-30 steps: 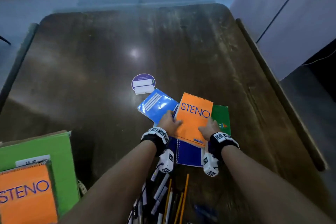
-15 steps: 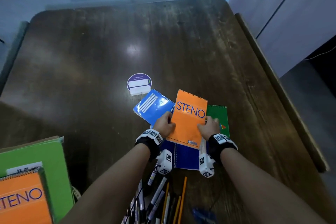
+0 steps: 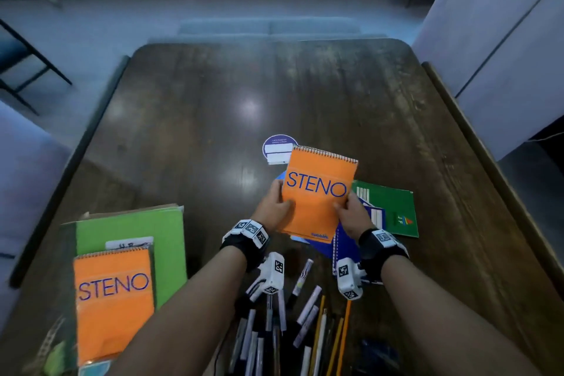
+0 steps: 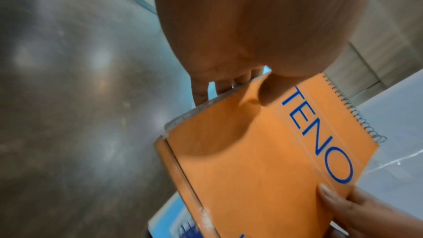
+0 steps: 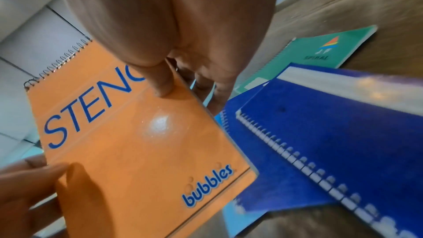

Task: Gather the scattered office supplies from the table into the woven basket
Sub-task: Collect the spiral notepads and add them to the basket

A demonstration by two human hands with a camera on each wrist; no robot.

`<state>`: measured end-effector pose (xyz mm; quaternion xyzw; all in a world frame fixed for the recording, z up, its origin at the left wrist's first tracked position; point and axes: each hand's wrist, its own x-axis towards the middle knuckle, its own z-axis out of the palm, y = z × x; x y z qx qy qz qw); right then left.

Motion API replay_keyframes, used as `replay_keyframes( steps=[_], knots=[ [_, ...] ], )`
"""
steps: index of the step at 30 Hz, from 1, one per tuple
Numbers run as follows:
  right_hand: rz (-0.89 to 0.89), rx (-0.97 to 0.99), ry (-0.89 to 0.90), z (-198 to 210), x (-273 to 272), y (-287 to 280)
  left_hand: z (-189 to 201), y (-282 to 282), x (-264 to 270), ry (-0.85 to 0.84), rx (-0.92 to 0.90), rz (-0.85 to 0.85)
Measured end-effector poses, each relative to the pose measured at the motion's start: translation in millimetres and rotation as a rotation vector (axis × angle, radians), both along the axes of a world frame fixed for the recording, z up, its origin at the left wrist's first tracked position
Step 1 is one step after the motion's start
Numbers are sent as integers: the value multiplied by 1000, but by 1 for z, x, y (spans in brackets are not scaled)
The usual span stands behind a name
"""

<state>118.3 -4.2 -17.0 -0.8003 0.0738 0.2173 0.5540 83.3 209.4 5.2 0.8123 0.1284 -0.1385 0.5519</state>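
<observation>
An orange STENO spiral notebook (image 3: 317,195) (image 4: 263,151) (image 5: 142,142) is lifted off the table and tilted up. My left hand (image 3: 276,207) (image 4: 242,86) grips its left edge, thumb on the cover and fingers behind. On the opposite edge my right hand (image 3: 351,214) (image 5: 183,82) holds it the same way. Beneath lie dark blue notebooks (image 3: 345,241) (image 5: 332,133), a green spiral notebook (image 3: 393,210) (image 5: 320,50) and a light blue one, mostly hidden. The woven basket is not in view.
At the near left a second orange STENO pad (image 3: 114,299) lies on a green folder (image 3: 146,226). Several pens and pencils (image 3: 302,323) are scattered at the near edge. A round purple sticker (image 3: 277,148) is on the wooden table (image 3: 213,101). A raised rail (image 3: 494,168) runs along the right.
Both hands have taken hold of the orange STENO notebook at its sides and raised it off the pile, tilting its top up. The head view has pulled back.
</observation>
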Motion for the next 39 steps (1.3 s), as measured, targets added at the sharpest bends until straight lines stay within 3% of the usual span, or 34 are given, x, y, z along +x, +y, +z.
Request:
replay_keyframes(
  steps=[7,12,20,32,39],
  knots=[
    [210,32,-93,37,-47,116,28,105,-74,-119,148,195],
    [357,0,-112,46,-99,209,35,187,-147,-41,133,318],
    [442,53,-2,26,-176,313,22,288,-232,105,366,340],
    [616,-346,40,-26,-226,352,-34,324,-297,316,521,338],
    [503,-486,-13,-28,-225,359,-39,323,-295,325,567,399]
  ],
)
